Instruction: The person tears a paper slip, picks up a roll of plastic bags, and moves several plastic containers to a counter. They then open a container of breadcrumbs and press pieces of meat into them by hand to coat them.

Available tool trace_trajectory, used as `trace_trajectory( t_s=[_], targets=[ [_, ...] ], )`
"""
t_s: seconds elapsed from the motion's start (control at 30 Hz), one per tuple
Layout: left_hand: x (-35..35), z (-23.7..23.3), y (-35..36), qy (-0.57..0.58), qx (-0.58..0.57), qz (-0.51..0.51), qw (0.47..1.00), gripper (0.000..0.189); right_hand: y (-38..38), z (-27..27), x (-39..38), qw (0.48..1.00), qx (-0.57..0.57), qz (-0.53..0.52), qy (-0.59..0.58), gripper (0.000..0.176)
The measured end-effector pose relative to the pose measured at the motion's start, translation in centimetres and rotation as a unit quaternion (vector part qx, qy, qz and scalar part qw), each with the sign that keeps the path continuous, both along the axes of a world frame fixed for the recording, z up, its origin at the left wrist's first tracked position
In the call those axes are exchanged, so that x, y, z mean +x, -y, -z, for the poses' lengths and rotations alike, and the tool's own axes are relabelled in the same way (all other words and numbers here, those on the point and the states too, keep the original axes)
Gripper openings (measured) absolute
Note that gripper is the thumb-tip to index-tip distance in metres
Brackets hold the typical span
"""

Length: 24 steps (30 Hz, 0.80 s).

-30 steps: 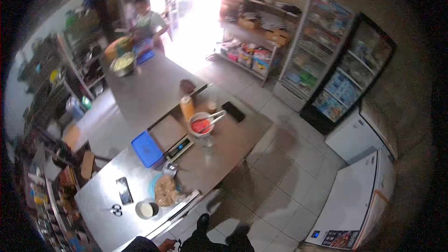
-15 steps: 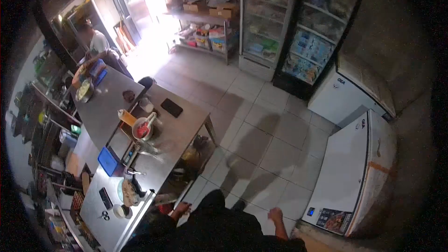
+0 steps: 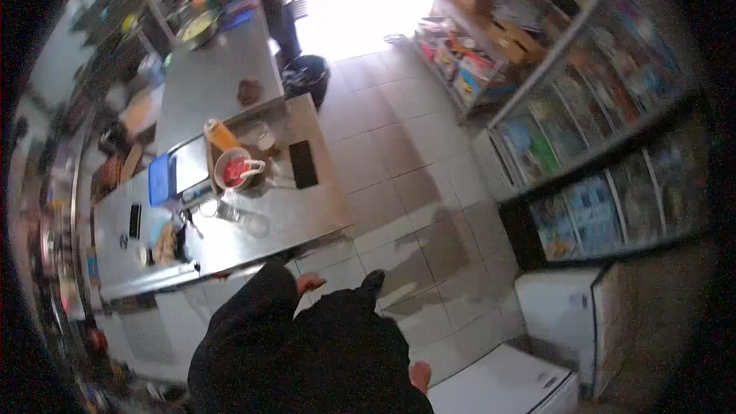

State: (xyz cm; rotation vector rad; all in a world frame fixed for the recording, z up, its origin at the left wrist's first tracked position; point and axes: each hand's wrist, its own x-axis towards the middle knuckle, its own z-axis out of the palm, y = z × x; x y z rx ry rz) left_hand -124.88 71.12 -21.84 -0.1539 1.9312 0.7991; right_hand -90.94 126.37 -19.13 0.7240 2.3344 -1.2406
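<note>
My left hand [image 3: 309, 284] hangs beside the front edge of the steel table [image 3: 299, 218], apart from it. Its fingers look loosely apart, and I see nothing in them. My right hand [image 3: 420, 376] is low at my side, near the white chest freezer [image 3: 498, 383]; it is small and blurred, so its fingers do not show clearly. On the nearby table are a bowl [image 3: 230, 172] with something red and a white handle in it, an orange squeeze bottle [image 3: 221, 134], a dark flat tray [image 3: 303, 164] and a blue-lidded container [image 3: 161, 180].
Tiled floor [image 3: 383, 176] runs ahead between the table and glass-door fridges [image 3: 567, 123]. A second white freezer [image 3: 556, 307] stands at right. A black bin [image 3: 307, 77] and another person [image 3: 276, 8] are by the table's far end. Shelves [image 3: 491, 38] line the back.
My view has turned and moved forward along the table, bringing the fridges and bin closer. The left hand has come forward past the table edge; the right hand stays low at my side.
</note>
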Motion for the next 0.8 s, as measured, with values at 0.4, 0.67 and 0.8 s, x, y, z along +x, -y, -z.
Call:
trace_trajectory(
  t_s=[0.4, 0.67, 0.8],
  targets=[
    [-20.8, -5.4, -21.5, -0.028, 0.16, -0.089, 0.983, 0.067, -14.4, -4.1, -31.1, 0.972, 0.089, -0.193, 0.104, 0.039],
    [-27.2, -11.0, -20.5, -0.006, 0.015, -0.402, 0.915, 0.06, -32.9, 5.1, -66.9, 0.98, -0.058, -0.144, -0.122, 0.029],
    [-30.6, -13.3, -20.4, -0.006, 0.057, -0.607, 0.792, 0.047, -25.3, -5.1, -93.9, 0.996, -0.086, -0.025, 0.019, 0.027]
  ],
)
